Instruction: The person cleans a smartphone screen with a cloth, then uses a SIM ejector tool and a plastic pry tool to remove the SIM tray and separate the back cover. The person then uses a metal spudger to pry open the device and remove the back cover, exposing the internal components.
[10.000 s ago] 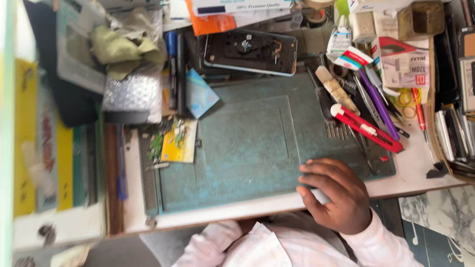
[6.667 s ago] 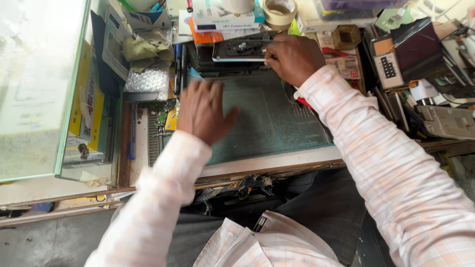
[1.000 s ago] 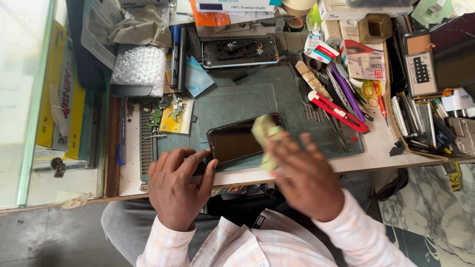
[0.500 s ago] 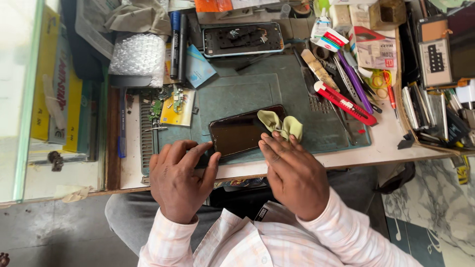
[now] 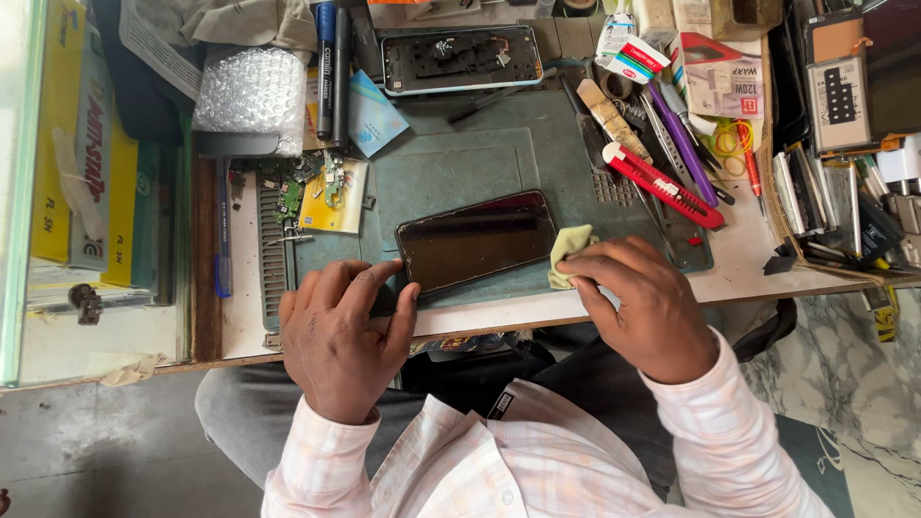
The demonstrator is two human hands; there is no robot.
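Note:
A black phone screen (image 5: 475,240) lies face up on the green work mat (image 5: 451,163), tilted a little. My left hand (image 5: 338,336) rests at the screen's near left corner, fingers touching its edge and pinning it down. My right hand (image 5: 643,302) presses a small yellow-green cloth (image 5: 568,251) against the mat at the screen's right end. Most of the cloth is hidden under my fingers.
An opened phone body (image 5: 460,58) lies at the back of the mat. A red utility knife (image 5: 662,184), purple tool (image 5: 679,144) and other tools sit to the right. Small circuit boards (image 5: 312,187), bubble wrap (image 5: 251,91) and markers (image 5: 331,67) crowd the left. The bench edge (image 5: 480,326) runs under my hands.
My right hand has slid the cloth off the screen's right part to just past its right end. My left hand stays at the near left corner.

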